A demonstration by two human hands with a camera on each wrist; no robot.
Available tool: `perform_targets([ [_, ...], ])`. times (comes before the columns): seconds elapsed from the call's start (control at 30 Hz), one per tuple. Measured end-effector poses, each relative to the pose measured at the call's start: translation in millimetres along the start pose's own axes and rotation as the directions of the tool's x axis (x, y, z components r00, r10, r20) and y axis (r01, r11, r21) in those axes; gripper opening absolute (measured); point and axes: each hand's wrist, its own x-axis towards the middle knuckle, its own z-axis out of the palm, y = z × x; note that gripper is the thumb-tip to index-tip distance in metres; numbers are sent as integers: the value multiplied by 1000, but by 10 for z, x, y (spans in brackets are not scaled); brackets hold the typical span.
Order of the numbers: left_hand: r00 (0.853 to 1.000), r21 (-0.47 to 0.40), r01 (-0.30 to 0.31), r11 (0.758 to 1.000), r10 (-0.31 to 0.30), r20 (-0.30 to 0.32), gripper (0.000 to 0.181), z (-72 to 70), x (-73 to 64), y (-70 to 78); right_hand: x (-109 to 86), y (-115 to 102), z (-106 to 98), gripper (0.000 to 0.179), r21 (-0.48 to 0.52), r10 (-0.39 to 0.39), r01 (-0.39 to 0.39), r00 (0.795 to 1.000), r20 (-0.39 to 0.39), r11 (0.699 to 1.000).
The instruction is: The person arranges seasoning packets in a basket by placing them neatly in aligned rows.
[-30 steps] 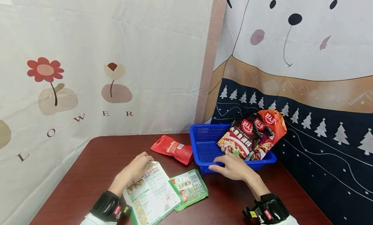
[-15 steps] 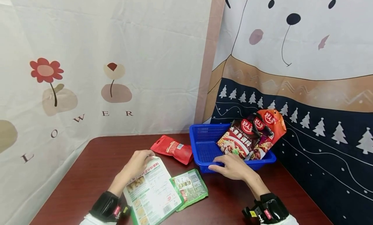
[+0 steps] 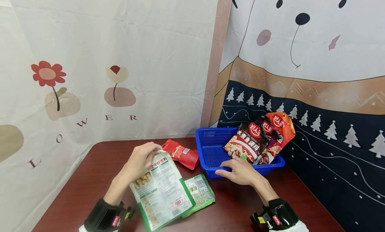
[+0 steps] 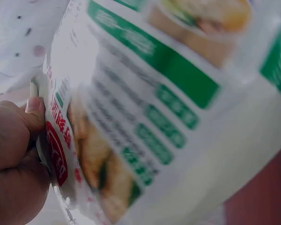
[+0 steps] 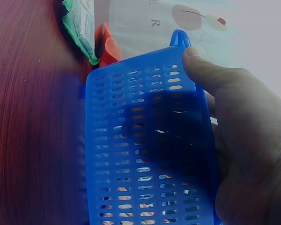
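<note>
A large white packet with green edges hangs tilted from my left hand, which pinches its top edge. In the left wrist view the thumb presses on that edge and the printed side fills most of the picture. My right hand grips the near rim of a blue plastic basket. From the right wrist, the thumb lies on the rim and the other fingers go over inside, partly hidden. Seasoning packets stand in the basket's right part, among them a dark brown one and an orange one.
A smaller green packet lies on the brown table, partly covered by the white one. Behind it, left of the basket, lies a red packet. Printed cloths hang close behind the table and along its right side.
My left hand has risen and lifted the top of the white packet, which now tilts up and covers more of the green and red packets. My right hand and the basket stay in place.
</note>
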Motion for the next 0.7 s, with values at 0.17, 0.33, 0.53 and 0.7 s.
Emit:
perform_targets([
  [0.17,981,-37,-131,991,124,-149,25,-90,129,160,-2,10,-3,48,9,-1,1,1000,2,1000],
  [0.33,940,-51,-214,975,192,-282,29,-116,268,309,-6,21,3,45,14,-14,14,1000,-1,1000],
  [0.53,910,-40,-218,975,188,-369,28,-102,373,427,-9,18,8,52,-6,-14,14,1000,-12,1000],
  [0.7,924,-56,-174,983,144,-353,27,-90,378,453,-14,5,-11,53,-1,-2,2,1000,7,1000],
])
